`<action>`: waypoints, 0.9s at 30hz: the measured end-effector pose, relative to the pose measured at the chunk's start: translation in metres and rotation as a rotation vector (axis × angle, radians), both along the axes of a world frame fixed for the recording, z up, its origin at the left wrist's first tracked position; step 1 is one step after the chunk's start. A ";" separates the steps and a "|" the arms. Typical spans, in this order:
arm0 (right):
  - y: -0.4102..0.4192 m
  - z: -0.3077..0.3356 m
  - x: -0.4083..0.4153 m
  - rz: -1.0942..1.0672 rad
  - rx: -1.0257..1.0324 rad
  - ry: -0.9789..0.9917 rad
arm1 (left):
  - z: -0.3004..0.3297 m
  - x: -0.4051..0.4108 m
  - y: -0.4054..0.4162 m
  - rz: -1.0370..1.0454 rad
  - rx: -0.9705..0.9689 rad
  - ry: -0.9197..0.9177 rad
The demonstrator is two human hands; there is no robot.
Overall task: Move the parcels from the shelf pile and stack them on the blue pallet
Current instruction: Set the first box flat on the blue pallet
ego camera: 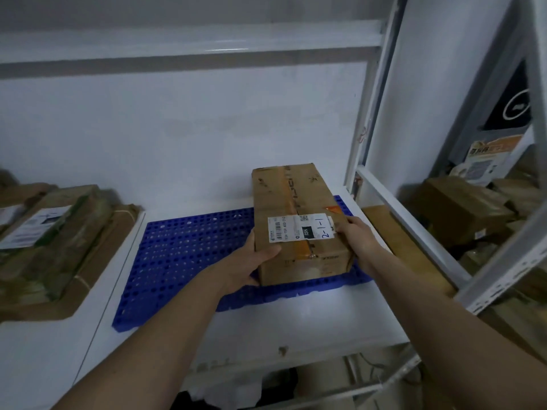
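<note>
A brown cardboard parcel with orange tape and a white shipping label sits on the right part of the blue perforated pallet. My left hand grips its near left corner, thumb on top by the label. My right hand holds the near right side, fingers curled over the top edge. The pallet lies flat on a white shelf board. To the right, behind the rack frame, lies the pile of brown parcels.
At the left, flat green-wrapped packages with a label lie on brown cardboard. A grey metal rack upright and a slanted beam stand at the right. A white wall is close behind the pallet.
</note>
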State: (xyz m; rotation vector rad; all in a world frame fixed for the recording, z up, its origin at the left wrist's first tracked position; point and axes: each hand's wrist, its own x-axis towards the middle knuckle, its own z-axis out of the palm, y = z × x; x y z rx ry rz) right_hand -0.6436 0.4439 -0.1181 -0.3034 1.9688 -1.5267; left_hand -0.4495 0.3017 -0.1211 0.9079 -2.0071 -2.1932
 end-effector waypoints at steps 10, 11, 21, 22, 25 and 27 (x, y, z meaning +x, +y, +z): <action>-0.004 -0.024 -0.015 0.031 0.093 0.007 | -0.017 -0.007 0.008 0.060 0.037 -0.057; -0.005 -0.024 -0.016 0.028 0.103 0.024 | -0.017 -0.007 0.008 0.060 0.034 -0.063; 0.001 -0.022 -0.029 0.044 0.161 -0.112 | -0.025 -0.014 0.021 0.046 0.063 -0.122; 0.004 -0.020 -0.031 0.052 0.158 -0.120 | -0.027 -0.016 0.024 0.044 0.072 -0.126; 0.008 -0.019 -0.035 0.073 0.144 -0.114 | -0.029 -0.019 0.028 0.043 0.104 -0.120; 0.008 -0.018 -0.034 0.073 0.143 -0.094 | -0.027 -0.019 0.028 0.030 0.104 -0.117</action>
